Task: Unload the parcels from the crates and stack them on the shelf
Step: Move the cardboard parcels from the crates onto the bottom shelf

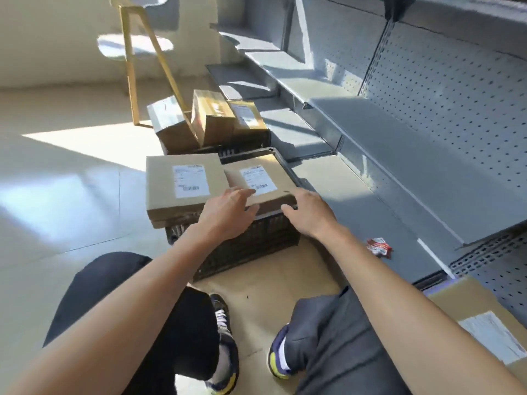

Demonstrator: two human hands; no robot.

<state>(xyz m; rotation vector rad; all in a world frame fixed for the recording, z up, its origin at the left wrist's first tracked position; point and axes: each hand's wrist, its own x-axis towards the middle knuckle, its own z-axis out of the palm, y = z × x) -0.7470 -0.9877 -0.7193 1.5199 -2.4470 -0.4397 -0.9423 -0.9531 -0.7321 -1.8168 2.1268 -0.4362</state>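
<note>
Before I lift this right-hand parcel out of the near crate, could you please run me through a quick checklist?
1. Left hand on parcel near edge: ok.
2. Right hand on its near right corner: ok.
3. Grip firm on both sides: cannot tell, fingertips hidden.
4. Parcel free of neighbouring parcel: cannot tell, edges appear to touch.
5. Bottom shelf beside the crate has room: ok.
6. Red wrapper off the landing spot: not ok.

Pale tiled floor (71, 172), two black crates (251, 246) standing on it (both holding parcels), grey shelf (379, 223) alongside, red wrapper (379, 247) on it
</note>
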